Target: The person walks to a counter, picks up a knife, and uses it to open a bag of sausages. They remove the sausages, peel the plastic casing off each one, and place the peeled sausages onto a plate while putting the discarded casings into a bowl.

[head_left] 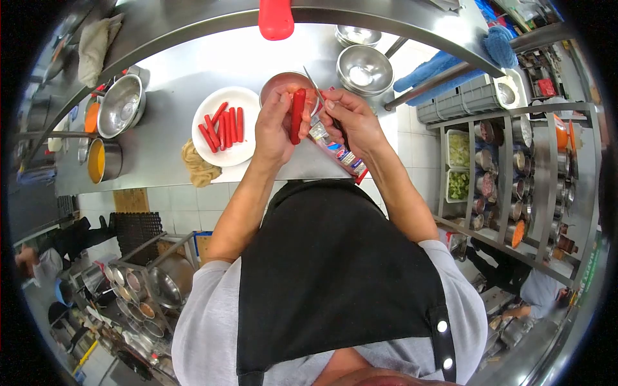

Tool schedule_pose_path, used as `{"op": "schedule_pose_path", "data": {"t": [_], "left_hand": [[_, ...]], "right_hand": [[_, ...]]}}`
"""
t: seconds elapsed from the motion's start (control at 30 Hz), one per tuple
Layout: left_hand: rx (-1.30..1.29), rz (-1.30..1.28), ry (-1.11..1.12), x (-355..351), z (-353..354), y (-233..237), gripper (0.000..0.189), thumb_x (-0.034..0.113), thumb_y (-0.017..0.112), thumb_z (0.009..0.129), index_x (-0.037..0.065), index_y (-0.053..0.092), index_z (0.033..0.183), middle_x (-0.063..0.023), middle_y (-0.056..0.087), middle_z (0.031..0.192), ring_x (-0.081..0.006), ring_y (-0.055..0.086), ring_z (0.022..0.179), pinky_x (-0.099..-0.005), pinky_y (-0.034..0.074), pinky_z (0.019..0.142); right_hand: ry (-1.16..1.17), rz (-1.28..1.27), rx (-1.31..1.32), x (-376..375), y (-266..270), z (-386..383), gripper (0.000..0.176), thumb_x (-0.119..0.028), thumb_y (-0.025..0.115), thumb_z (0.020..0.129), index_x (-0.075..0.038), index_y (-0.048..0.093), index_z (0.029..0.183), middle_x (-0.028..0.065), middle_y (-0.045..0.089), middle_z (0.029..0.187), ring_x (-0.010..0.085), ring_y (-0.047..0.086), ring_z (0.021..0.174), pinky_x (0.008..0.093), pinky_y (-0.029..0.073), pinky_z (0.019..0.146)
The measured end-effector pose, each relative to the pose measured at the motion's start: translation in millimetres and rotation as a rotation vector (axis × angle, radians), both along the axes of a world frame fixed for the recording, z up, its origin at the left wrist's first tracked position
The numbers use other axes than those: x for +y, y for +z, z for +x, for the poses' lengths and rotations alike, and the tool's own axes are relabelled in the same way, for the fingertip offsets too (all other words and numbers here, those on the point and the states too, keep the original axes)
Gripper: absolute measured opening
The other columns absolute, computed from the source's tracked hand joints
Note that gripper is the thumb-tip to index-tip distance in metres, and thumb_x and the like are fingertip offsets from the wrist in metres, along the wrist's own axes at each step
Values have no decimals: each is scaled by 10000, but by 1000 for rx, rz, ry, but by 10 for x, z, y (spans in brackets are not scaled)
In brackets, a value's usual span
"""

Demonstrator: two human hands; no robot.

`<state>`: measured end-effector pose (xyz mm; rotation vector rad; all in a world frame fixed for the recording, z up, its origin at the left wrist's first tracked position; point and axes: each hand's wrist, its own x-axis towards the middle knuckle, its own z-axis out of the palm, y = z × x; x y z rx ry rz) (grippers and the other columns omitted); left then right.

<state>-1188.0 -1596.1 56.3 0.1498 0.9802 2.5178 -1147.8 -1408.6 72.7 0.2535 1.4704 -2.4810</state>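
My left hand (277, 128) holds a red sausage (298, 117) upright in its fingers, over the near edge of a bowl (275, 82). Closed round a small knife (311, 76), my right hand (355, 121) is just to the right of the sausage, the blade pointing up and away. Several red sausages (228, 128) lie on a white plate (209, 104) left of my left hand. Under my right hand is a printed plastic package (341, 153). What the bowl contains is mostly hidden by my hands.
Stacked metal bowls (365, 67) stand at the back right. A tan cloth (198, 168) touches the plate's near side. A metal bowl (121, 106) and a pot with orange contents (103, 161) are at the left. A shelf bar (212, 24) crosses overhead. Other people are in the background.
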Motion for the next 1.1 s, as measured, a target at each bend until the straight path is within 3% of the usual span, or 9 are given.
{"op": "schedule_pose_path", "data": {"t": [0.07,0.17,0.27,0.57,0.77,0.87,0.97,1.1], "left_hand": [[-26,144,-18,-7,-20,-23,226,228,548,1118,59,604,1257,-73,678,872,-132,580,594,-254,443,503],[-53,322,-101,-23,-71,-166,226,248,573,1105,52,618,1208,-62,650,837,-148,558,560,-260,421,465],[-201,238,-24,-11,-99,-121,226,249,575,1100,36,638,1142,-55,636,833,-151,574,598,-258,431,482],[-440,180,169,16,-147,-327,307,303,494,1130,62,641,1009,-54,661,891,-214,665,834,-384,570,785],[-537,239,188,-65,-164,-487,288,292,465,1135,85,629,1020,-54,680,916,-233,683,899,-409,577,816],[-529,326,180,-131,-220,-659,289,298,459,1135,88,639,1050,-68,696,969,-242,676,966,-445,562,890],[-612,287,288,-194,-270,-429,299,305,469,1133,77,652,1074,-87,702,1029,-248,656,1017,-481,526,976],[-587,258,332,-404,-391,-780,297,318,548,1107,45,659,1146,-105,671,1032,-272,638,1035,-457,506,1004]], "right_hand": [[25,-38,-27,-31,-14,-1,168,-177,612,1102,-132,673,1252,43,610,831,114,496,600,259,362,498],[-11,-63,-101,-175,70,51,230,-149,587,1096,-43,655,1288,38,598,834,110,496,595,265,339,473],[5,-77,-136,-216,7,78,199,-151,584,1096,-48,657,1250,33,597,834,111,495,603,266,335,471],[52,43,-156,-278,-276,77,191,-179,608,1089,-55,647,1229,33,610,831,114,503,568,263,341,461],[65,26,-228,-348,-432,84,205,-179,618,1086,-68,636,1258,40,619,825,120,515,560,273,346,451],[93,9,-265,-394,-482,92,206,-179,622,1086,-71,624,1261,42,617,827,124,515,560,280,348,450],[99,-2,-285,-445,-450,107,212,-183,618,1089,-66,611,1265,41,610,825,127,510,554,285,352,450],[60,-17,-266,-409,-397,93,210,-183,602,1097,-75,595,1277,36,604,823,127,504,550,282,347,452]]}}
